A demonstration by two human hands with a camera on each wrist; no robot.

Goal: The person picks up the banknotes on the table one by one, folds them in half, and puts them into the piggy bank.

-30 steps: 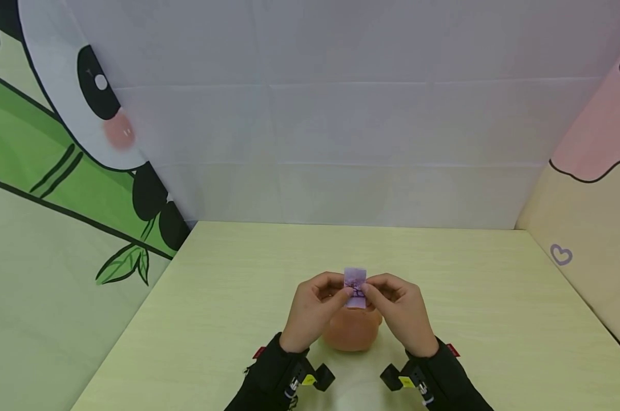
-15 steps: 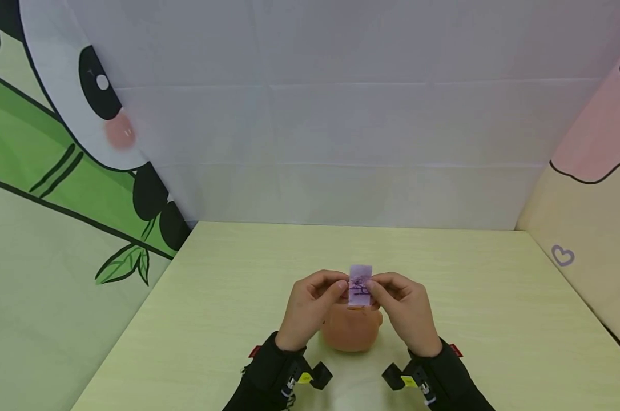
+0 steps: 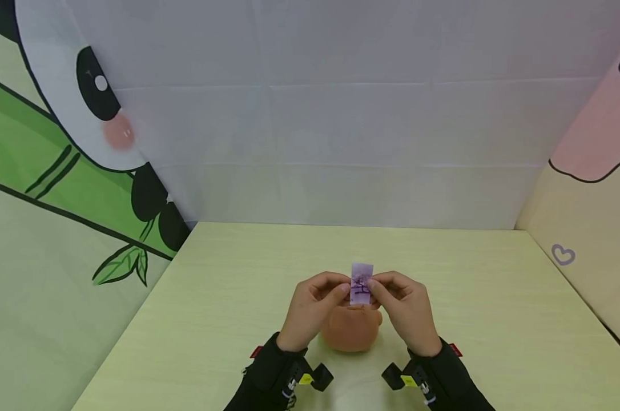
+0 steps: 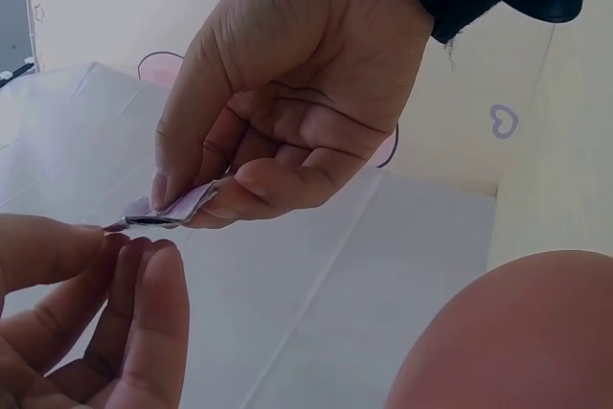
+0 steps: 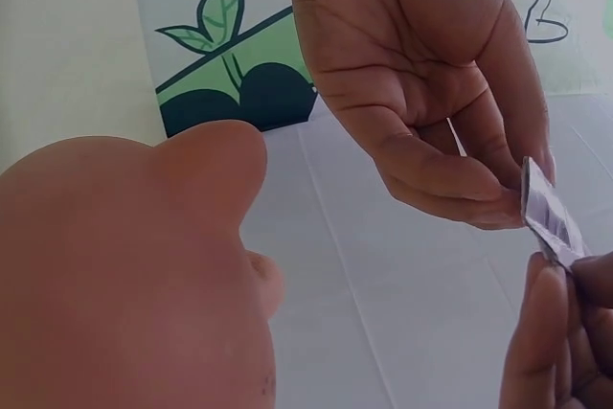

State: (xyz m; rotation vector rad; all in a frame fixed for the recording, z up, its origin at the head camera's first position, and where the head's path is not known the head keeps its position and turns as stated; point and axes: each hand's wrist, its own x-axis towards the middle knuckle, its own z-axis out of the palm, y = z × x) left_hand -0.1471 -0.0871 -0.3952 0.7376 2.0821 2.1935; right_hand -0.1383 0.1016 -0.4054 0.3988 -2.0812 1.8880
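Observation:
A small folded purple banknote (image 3: 361, 283) with dark print stands upright between my two hands. My left hand (image 3: 315, 311) pinches its left edge between thumb and fingers. At the opposite edge my right hand (image 3: 405, 314) pinches it the same way. Both wrist views show the folded note (image 5: 551, 210) edge-on, with thumbs and fingertips on it. Right below the note sits an orange-brown piggy bank (image 3: 350, 331), its slot near the note's lower edge in the head view. A rounded ear (image 5: 225, 160) and the snout show in the right wrist view.
A pale wooden table (image 3: 248, 268) lies under everything. Behind it hangs a plain whitish cloth (image 3: 341, 125), with cartoon-printed cloth walls (image 3: 587, 217) on both sides. Black wrist cameras (image 3: 321, 377) sit on the dark sleeves, close to the piggy bank's near side.
Both hands have shifted the banknote slightly right and up over the piggy bank. Over the last half second they have barely moved. The piggy bank has stayed in place.

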